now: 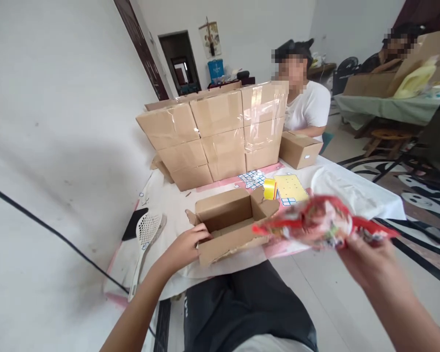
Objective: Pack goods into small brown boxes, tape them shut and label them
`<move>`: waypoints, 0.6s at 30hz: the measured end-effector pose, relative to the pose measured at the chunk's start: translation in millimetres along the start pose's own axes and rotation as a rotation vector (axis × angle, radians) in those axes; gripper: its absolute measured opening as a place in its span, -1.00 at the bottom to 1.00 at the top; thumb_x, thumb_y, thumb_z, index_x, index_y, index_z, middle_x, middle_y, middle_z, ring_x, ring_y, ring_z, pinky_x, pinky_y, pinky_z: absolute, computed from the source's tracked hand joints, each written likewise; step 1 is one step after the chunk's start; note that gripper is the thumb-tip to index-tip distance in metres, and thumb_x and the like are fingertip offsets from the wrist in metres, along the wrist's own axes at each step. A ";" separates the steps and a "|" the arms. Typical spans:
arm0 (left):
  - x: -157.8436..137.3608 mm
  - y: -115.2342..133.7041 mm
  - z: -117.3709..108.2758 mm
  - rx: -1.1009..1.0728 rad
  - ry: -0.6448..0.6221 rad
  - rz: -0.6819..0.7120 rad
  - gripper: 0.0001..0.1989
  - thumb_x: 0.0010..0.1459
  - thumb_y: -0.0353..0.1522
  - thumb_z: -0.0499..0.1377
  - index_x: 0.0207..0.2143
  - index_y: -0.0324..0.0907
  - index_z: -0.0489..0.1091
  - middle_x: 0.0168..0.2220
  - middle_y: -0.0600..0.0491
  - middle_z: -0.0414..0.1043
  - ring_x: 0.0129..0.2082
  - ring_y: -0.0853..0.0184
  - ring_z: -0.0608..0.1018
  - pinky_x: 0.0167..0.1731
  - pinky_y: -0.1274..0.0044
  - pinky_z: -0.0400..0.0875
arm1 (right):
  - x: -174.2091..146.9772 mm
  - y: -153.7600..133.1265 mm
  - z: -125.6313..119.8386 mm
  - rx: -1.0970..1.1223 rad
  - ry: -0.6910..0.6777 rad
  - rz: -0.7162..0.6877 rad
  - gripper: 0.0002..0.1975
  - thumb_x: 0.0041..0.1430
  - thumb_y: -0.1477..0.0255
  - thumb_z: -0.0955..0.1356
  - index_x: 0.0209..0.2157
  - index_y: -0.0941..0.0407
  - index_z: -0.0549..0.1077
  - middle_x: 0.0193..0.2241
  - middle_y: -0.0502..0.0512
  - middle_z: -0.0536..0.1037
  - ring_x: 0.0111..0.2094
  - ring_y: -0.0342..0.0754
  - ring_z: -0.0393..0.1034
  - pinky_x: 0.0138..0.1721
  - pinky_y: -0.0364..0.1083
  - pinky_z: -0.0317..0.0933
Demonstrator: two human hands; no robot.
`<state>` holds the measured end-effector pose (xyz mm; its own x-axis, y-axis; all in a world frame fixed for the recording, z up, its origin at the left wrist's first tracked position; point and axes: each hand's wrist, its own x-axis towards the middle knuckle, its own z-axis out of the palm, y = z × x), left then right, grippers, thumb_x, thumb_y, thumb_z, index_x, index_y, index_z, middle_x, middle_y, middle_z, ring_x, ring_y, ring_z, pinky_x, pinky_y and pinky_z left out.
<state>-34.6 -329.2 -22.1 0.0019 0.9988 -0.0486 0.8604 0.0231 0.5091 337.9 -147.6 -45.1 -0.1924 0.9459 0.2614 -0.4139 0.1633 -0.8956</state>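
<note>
My left hand (187, 245) grips the near left corner of an open cardboard box (227, 247), its fingers bent over the rim. The box stands at the table's front edge with its flaps up, and its visible inside holds nothing. Up in the air to the right of the box, my right hand (370, 256) is closed on a red plastic food packet (326, 222). Motion blurs the packet, and its print cannot be read. On the table left of my left hand lies a white slotted skimmer (148, 230).
Taped cardboard boxes (216, 132) form a wall across the table's far side. Behind the open box are a yellow tape roll (270, 188) and a yellow dotted card (292, 188). A closed carton (300, 148) stands near a person in white (311, 107).
</note>
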 end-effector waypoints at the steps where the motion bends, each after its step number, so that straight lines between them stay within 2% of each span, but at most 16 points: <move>1: -1.8 -1.5 2.2 0.056 0.020 0.002 -0.65 0.14 -0.48 0.07 -0.09 -0.12 0.55 -0.05 -0.03 0.50 -0.08 0.21 0.54 -0.07 0.40 0.39 | 17.3 -13.9 15.6 -0.009 -0.029 -0.053 -0.71 0.05 0.22 0.58 -0.21 -0.01 0.58 -0.28 0.17 0.66 -0.26 0.10 0.60 -0.13 0.12 0.44; 3: -6.7 -3.5 5.0 0.198 0.059 0.003 -0.53 0.12 -0.52 0.06 0.05 -0.11 0.51 0.07 -0.07 0.49 0.02 0.15 0.53 -0.03 0.34 0.39 | 49.1 -29.2 57.0 -0.080 -0.144 -0.180 -0.74 0.10 0.27 0.56 -0.19 0.02 0.56 -0.25 0.16 0.64 -0.21 0.07 0.58 -0.13 0.08 0.42; 4: -10.1 -4.8 5.9 0.262 0.076 0.006 -0.48 0.10 -0.53 0.07 0.09 -0.10 0.49 0.15 -0.09 0.46 0.08 0.12 0.52 -0.01 0.31 0.39 | 61.5 -30.5 79.2 -0.146 -0.267 -0.226 -0.77 0.16 0.25 0.52 -0.19 0.05 0.57 -0.23 0.17 0.63 -0.20 0.06 0.57 -0.15 0.06 0.42; 6: -19.6 -10.3 8.2 0.363 0.123 0.013 -0.43 0.06 -0.53 0.10 0.14 -0.08 0.47 0.23 -0.11 0.41 0.15 0.07 0.50 0.01 0.27 0.41 | 75.8 -22.6 118.7 -0.330 -0.604 -0.226 -0.74 0.21 0.29 0.47 -0.10 0.09 0.57 -0.17 0.18 0.63 -0.13 0.08 0.55 -0.08 0.08 0.40; 8: -32.5 -23.1 12.7 0.452 0.191 0.017 -0.40 0.01 -0.54 0.14 0.13 -0.06 0.49 0.17 -0.12 0.48 0.12 0.04 0.53 0.00 0.25 0.44 | 76.9 -6.0 143.1 -0.571 -0.877 -0.279 -0.58 0.10 0.38 0.51 0.02 0.11 0.54 -0.10 0.20 0.63 -0.05 0.14 0.52 0.03 0.15 0.35; 9: -39.3 -32.5 15.6 0.500 0.238 0.010 -0.36 -0.03 -0.55 0.15 0.14 -0.06 0.49 0.10 -0.11 0.54 0.08 0.03 0.57 -0.01 0.24 0.47 | 74.0 3.7 148.4 -0.693 -0.929 -0.334 -0.46 0.02 0.40 0.55 0.07 0.11 0.52 -0.08 0.23 0.62 0.00 0.19 0.48 0.09 0.20 0.30; 11: -51.3 -54.6 21.6 0.540 0.329 0.058 -0.37 -0.03 -0.54 0.16 0.13 -0.06 0.50 0.09 -0.12 0.57 0.01 0.06 0.62 -0.11 0.31 0.54 | 64.8 22.9 146.9 -0.816 -0.935 -0.407 -0.35 -0.02 0.42 0.57 0.15 0.10 0.48 0.00 0.26 0.59 0.11 0.24 0.39 0.20 0.26 0.18; 14: -60.4 -78.3 26.2 0.571 0.425 0.199 -0.44 0.02 -0.47 0.21 0.12 -0.04 0.51 0.13 -0.10 0.56 0.01 0.09 0.64 -0.14 0.37 0.59 | 50.4 43.1 130.1 -0.794 -0.908 -0.398 -0.50 0.07 0.45 0.53 0.08 0.04 0.52 0.03 0.20 0.57 0.19 0.19 0.32 0.21 0.18 0.14; 16: -61.0 -78.6 25.5 0.578 0.438 0.267 -0.52 0.07 -0.45 0.21 0.07 -0.01 0.53 0.18 -0.09 0.51 0.05 0.11 0.63 -0.14 0.40 0.60 | 44.3 48.8 120.9 -0.783 -0.894 -0.380 -0.62 0.09 0.47 0.51 -0.02 0.04 0.55 0.01 0.17 0.58 0.19 0.18 0.33 0.20 0.15 0.13; 18: -59.2 -70.4 23.6 0.554 0.469 0.300 -0.61 0.15 -0.45 0.18 0.02 -0.01 0.54 0.26 -0.10 0.43 0.14 0.12 0.59 -0.09 0.42 0.60 | 42.6 49.8 117.2 -0.803 -0.864 -0.369 -0.65 0.08 0.49 0.51 -0.06 0.06 0.53 -0.03 0.16 0.59 0.14 0.16 0.37 0.21 0.17 0.11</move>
<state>-83.2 -390.9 -75.4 0.1657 0.8756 0.4537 0.9861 -0.1524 -0.0660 204.7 -132.1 -36.4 -0.8308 0.3607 0.4238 0.0367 0.7953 -0.6051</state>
